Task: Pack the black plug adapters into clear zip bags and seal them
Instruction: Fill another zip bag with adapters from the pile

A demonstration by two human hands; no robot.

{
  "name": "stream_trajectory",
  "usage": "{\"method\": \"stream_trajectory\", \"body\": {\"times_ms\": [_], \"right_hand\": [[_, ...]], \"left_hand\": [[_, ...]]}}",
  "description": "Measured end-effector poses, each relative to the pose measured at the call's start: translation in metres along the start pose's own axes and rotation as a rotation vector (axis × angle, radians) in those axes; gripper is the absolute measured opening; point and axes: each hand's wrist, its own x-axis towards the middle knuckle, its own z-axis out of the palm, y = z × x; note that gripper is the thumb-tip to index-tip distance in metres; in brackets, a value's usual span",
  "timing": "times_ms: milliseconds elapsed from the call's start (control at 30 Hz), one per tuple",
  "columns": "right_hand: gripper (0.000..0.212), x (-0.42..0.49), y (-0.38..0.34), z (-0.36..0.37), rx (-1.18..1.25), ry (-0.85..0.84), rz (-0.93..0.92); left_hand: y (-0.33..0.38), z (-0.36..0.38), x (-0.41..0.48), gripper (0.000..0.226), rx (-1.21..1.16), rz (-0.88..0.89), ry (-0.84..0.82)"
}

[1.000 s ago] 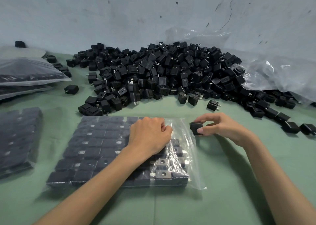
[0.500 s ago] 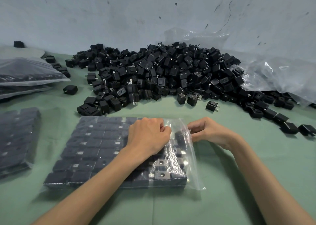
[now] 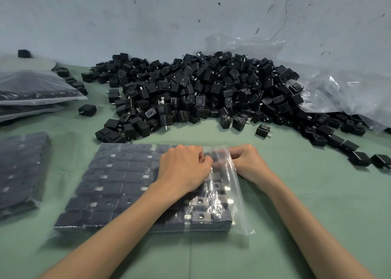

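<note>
Head view: bag (image 3: 238,204) of adapters (image 3: 110,185) lies flat on desk (image 3: 317,204), front centre, mouth to the right, unsealed.
L hand (image 3: 184,168): fingers curled, pinching bag's top edge at far-right corner.
R hand (image 3: 247,164): fingers curled at bag mouth, partly behind plastic; can't tell what it holds.
Pile (image 3: 201,92): loose adapters, behind bag.
Filled bags (image 3: 31,88): stacked far left.

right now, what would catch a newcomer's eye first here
A big heap of loose black adapters sprawls across the back. In front, the left hand and right hand meet at the open right end of a clear bag packed with neat rows.
</note>
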Motion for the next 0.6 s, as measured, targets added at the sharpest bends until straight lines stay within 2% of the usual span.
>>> {"method": "stream_trajectory", "body": {"times_ms": [100,267,367,600], "right_hand": [[0.019,0.0,0.0,0.006,-0.013,0.105,-0.02],[0.019,0.002,-0.001,0.008,-0.04,0.131,-0.035],[0.015,0.004,0.001,0.012,-0.08,0.222,-0.065],[0.035,0.004,0.005,0.02,-0.19,0.322,-0.268]], "left_hand": [[0.0,0.0,0.0,0.032,-0.001,0.004,-0.004],[0.0,0.0,0.0,0.032,0.0,0.005,-0.012],[0.0,-0.001,0.0,0.032,0.0,0.003,-0.017],[0.0,-0.001,0.0,0.032,0.011,0.013,-0.018]]}}
